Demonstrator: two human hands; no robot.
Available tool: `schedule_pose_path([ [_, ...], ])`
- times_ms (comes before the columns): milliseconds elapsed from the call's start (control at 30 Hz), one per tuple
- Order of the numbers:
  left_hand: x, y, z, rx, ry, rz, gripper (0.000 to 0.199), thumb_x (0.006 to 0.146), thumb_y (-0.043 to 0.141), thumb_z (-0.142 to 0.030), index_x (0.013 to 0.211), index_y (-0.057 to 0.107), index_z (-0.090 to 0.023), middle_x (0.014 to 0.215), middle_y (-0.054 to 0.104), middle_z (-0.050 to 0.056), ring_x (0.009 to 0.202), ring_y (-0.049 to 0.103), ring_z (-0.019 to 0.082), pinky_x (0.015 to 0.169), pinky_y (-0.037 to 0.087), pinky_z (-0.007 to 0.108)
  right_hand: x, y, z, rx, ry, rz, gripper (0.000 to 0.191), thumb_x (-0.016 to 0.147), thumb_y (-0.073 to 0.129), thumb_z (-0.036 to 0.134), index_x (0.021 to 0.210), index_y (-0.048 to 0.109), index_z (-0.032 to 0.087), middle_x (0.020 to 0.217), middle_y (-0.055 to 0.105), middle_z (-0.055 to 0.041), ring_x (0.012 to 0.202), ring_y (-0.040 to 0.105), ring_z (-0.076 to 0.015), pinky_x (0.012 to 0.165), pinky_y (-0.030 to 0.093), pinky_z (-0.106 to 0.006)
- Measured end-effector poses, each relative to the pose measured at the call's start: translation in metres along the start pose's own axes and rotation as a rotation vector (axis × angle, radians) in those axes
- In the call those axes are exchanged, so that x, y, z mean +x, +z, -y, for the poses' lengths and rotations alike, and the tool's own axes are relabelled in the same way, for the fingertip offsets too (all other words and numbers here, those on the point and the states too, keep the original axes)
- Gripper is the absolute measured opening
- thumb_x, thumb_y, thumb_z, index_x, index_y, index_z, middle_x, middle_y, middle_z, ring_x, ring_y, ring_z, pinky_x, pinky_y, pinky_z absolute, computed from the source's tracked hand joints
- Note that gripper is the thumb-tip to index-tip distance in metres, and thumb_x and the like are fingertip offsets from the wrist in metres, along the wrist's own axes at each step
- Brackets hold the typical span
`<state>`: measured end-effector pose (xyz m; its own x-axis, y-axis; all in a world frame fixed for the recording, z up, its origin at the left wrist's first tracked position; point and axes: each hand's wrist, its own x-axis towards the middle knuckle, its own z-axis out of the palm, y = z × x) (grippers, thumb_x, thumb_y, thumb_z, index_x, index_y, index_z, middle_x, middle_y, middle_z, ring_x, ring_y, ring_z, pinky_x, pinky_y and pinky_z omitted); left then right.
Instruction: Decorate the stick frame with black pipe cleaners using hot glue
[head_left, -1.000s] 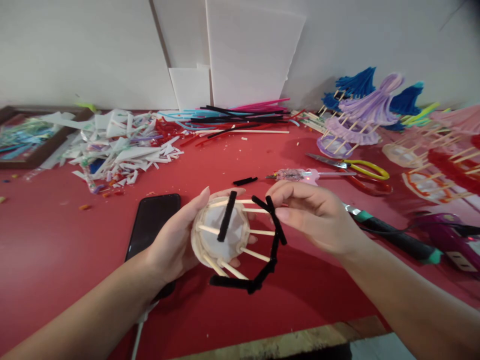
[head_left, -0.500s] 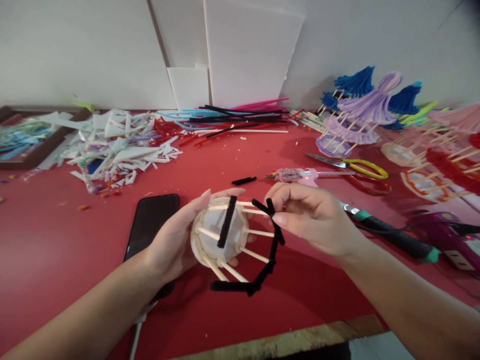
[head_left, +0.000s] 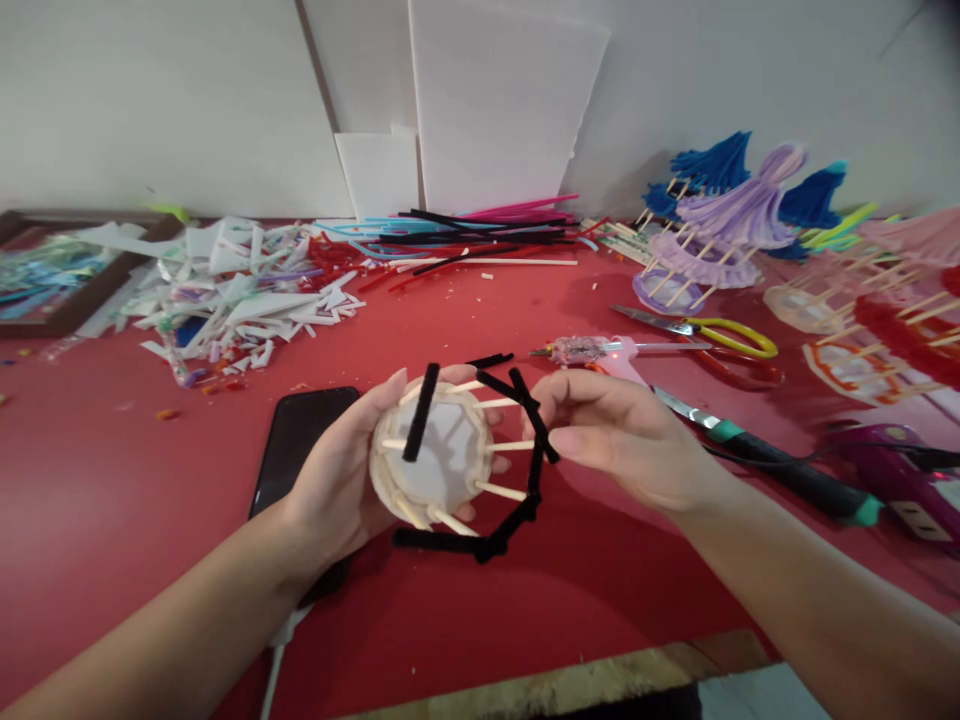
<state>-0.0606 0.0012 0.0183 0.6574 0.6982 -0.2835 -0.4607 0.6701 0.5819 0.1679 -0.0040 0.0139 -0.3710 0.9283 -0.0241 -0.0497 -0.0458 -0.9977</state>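
Note:
My left hand [head_left: 337,465] cups a round white base [head_left: 442,455] with a cream cord-like rim, tilted to face me. Wooden sticks [head_left: 502,491] rise from its rim. Short black pipe cleaner pieces [head_left: 514,522] join the stick ends in a partial ring, and one separate black piece [head_left: 421,412] sits on a stick at the left. My right hand [head_left: 607,425] has its thumb and curled fingers at the ring's right side, against a slanted black pipe cleaner piece [head_left: 545,432]; the fingertips behind it are partly hidden.
Behind my hands lie a loose black piece [head_left: 491,359], a glue gun [head_left: 589,350] and yellow-handled scissors [head_left: 731,337]. A green-and-black-handled tool [head_left: 787,475] lies right, a phone [head_left: 296,440] left. Scraps [head_left: 240,290], pipe cleaners [head_left: 480,230] and a purple stick-built model [head_left: 739,215] stand farther back.
My left hand has moved the base and its black ring left and slightly up. My right hand has barely moved, so the ring sits farther left against its fingers.

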Motion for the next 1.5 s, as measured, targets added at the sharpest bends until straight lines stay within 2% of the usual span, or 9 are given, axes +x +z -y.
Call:
schedule_pose_path([
  [133, 0.0, 0.0, -0.001, -0.046, 0.075, -0.02, 0.047, 0.1, 0.034, -0.037, 0.14, 0.048, -0.017, 0.102, 0.076, 0.011, 0.092, 0.073, 0.029, 0.066, 0.06, 0.033, -0.001, -0.001, -0.001, 0.002, 0.048, 0.031, 0.016, 0.079, 0.069, 0.032, 0.07, 0.069, 0.019, 0.067, 0.068, -0.0009, 0.062, 0.058, -0.011, 0.06, 0.046, -0.025],
  [267, 0.0, 0.003, -0.001, -0.042, 0.082, -0.002, 0.046, 0.1, 0.033, -0.037, 0.138, 0.05, -0.017, 0.097, 0.077, 0.009, 0.087, 0.074, 0.028, 0.063, 0.06, 0.033, -0.001, 0.0, -0.001, 0.024, 0.062, 0.035, 0.017, 0.079, 0.07, 0.032, 0.069, 0.072, 0.019, 0.067, 0.071, -0.0015, 0.061, 0.061, -0.0108, 0.059, 0.048, -0.024],
  [433, 0.001, 0.001, 0.0, -0.029, 0.075, -0.041, 0.046, 0.1, 0.035, -0.037, 0.14, 0.048, -0.018, 0.101, 0.077, 0.008, 0.086, 0.074, 0.027, 0.061, 0.061, 0.035, -0.001, 0.001, 0.0, -0.004, 0.046, 0.011, 0.012, 0.078, 0.071, 0.027, 0.069, 0.072, 0.019, 0.066, 0.071, -0.0006, 0.059, 0.06, -0.0098, 0.058, 0.048, -0.023],
  [600, 0.004, -0.008, 0.003, -0.06, 0.064, 0.009, 0.058, 0.091, 0.053, -0.041, 0.144, 0.042, -0.019, 0.102, 0.077, 0.008, 0.083, 0.074, 0.028, 0.062, 0.062, 0.041, 0.0, 0.002, 0.003, -0.113, 0.031, -0.033, 0.013, 0.075, 0.068, 0.023, 0.064, 0.068, 0.018, 0.061, 0.065, -0.0004, 0.055, 0.052, -0.009, 0.05, 0.04, -0.022],
  [733, 0.005, -0.009, 0.003, -0.062, 0.067, 0.026, 0.056, 0.089, 0.057, -0.041, 0.139, 0.047, -0.018, 0.096, 0.077, 0.007, 0.081, 0.074, 0.027, 0.064, 0.062, 0.041, -0.001, 0.005, 0.006, -0.156, 0.016, -0.058, 0.012, 0.072, 0.067, 0.022, 0.061, 0.065, 0.018, 0.057, 0.06, 0.0008, 0.053, 0.049, -0.0094, 0.046, 0.037, -0.022],
  [867, 0.005, -0.007, 0.002, -0.058, 0.052, 0.041, 0.054, 0.089, 0.057, -0.042, 0.136, 0.049, -0.018, 0.095, 0.077, 0.008, 0.079, 0.074, 0.028, 0.063, 0.062, 0.041, -0.002, 0.006, 0.007, -0.153, 0.006, -0.038, 0.012, 0.073, 0.065, 0.021, 0.061, 0.065, 0.019, 0.058, 0.059, 0.0015, 0.053, 0.049, -0.009, 0.046, 0.037, -0.022],
  [1100, 0.005, -0.006, 0.002, -0.023, 0.049, -0.048, 0.061, 0.09, 0.053, -0.046, 0.143, 0.04, -0.018, 0.103, 0.075, 0.012, 0.082, 0.073, 0.029, 0.061, 0.061, 0.042, -0.002, 0.004, 0.005, -0.117, 0.03, 0.008, 0.014, 0.077, 0.067, 0.024, 0.064, 0.067, 0.017, 0.059, 0.06, 0.0002, 0.054, 0.047, -0.0092, 0.048, 0.036, -0.023],
  [1500, 0.006, -0.007, 0.004, 0.002, 0.036, -0.06, 0.064, 0.089, 0.051, -0.048, 0.144, 0.038, -0.02, 0.118, 0.069, 0.016, 0.09, 0.071, 0.033, 0.061, 0.06, 0.042, -0.001, 0.004, 0.004, -0.059, 0.059, 0.012, 0.014, 0.076, 0.069, 0.024, 0.064, 0.067, 0.018, 0.059, 0.058, 0.0018, 0.054, 0.046, -0.0083, 0.048, 0.035, -0.022],
])
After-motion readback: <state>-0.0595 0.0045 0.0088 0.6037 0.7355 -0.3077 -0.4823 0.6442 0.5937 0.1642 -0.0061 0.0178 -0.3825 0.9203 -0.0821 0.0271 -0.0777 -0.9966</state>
